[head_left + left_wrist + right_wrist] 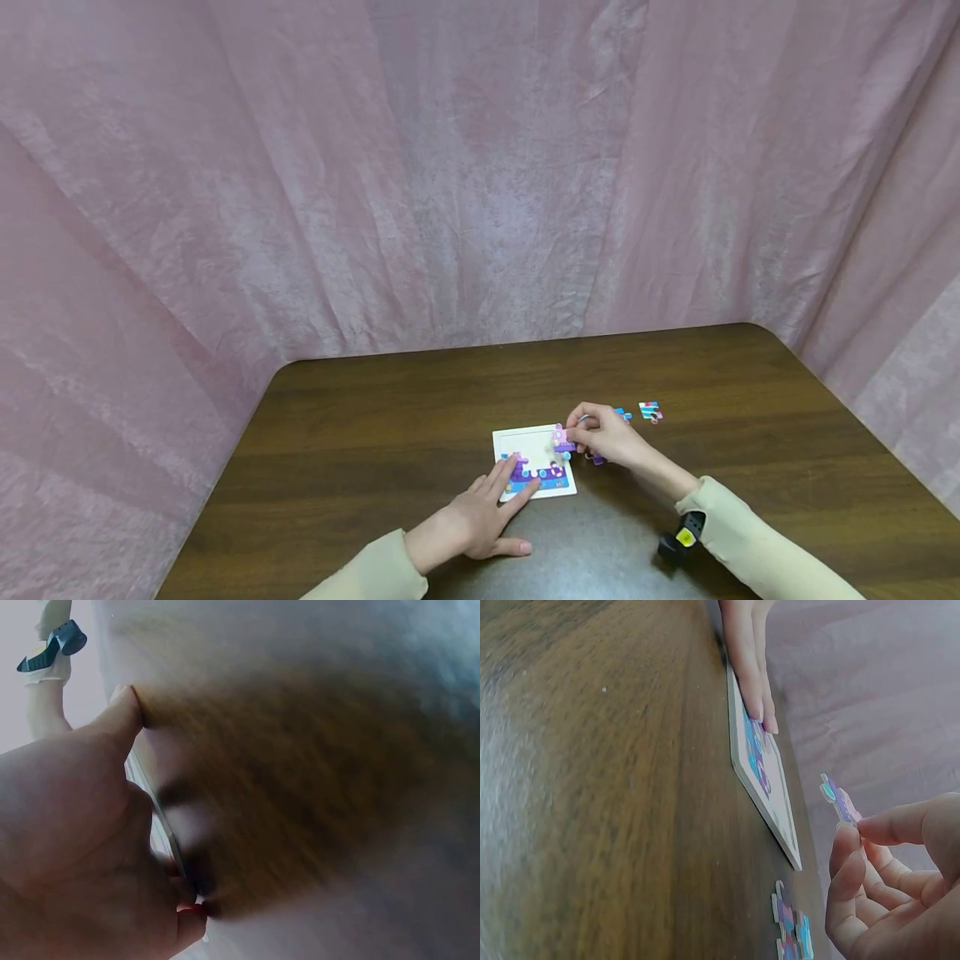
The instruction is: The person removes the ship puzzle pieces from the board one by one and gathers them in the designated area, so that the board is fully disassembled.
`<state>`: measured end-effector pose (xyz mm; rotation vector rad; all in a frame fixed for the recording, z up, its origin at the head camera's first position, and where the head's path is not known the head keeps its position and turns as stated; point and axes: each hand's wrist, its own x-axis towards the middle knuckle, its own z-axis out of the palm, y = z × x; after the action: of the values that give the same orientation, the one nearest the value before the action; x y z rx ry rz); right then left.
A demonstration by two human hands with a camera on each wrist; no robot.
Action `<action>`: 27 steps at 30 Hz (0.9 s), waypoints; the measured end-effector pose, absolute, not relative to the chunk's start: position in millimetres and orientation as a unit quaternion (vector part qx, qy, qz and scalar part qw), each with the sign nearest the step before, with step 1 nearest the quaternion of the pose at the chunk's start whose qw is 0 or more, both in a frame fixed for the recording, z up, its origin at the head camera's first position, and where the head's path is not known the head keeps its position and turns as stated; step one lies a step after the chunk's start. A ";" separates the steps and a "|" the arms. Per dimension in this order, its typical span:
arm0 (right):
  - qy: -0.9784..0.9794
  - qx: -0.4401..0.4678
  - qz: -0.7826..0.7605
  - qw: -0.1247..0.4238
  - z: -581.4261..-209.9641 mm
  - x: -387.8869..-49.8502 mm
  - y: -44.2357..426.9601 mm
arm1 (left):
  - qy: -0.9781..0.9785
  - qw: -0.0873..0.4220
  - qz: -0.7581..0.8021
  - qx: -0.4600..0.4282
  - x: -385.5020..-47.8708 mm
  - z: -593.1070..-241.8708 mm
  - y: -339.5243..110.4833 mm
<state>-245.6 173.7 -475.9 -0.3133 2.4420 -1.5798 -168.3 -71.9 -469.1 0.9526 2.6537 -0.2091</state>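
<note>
A white-framed jigsaw tray (534, 431) lies on the table, its lower part filled with joined purple and blue pieces. My left hand (480, 517) rests on the tray's left side with fingers straight, the tips over the fitted pieces. Between thumb and fingertips my right hand (611, 435) pinches a pink and purple puzzle piece (840, 799). In the right wrist view that piece is held up off the tray (757, 791); in the head view it appears over the tray's right edge. The left wrist view shows mostly palm and table, the pieces hidden.
Loose puzzle pieces (786, 922) lie on the table right of the tray, partly hidden by my right hand in the head view. Another loose piece (650, 411) is farther right. The brown table (360, 433) ends at a pink curtain (480, 183).
</note>
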 end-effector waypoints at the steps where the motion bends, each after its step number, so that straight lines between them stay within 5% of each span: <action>1: 0.830 -0.104 -0.538 0.109 -476.3 -245.2 175.0 | 0.927 0.156 -0.075 0.333 -168.0 -469.2 -71.8; 27: 0.830 -0.104 -0.539 0.104 -475.2 -243.3 201.8 | 0.928 0.157 -0.078 0.328 -167.2 -469.1 -70.7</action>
<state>-243.3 201.8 -475.2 -0.3072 2.4468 -1.5893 -167.2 -70.7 -469.1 0.9387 2.6568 -0.2220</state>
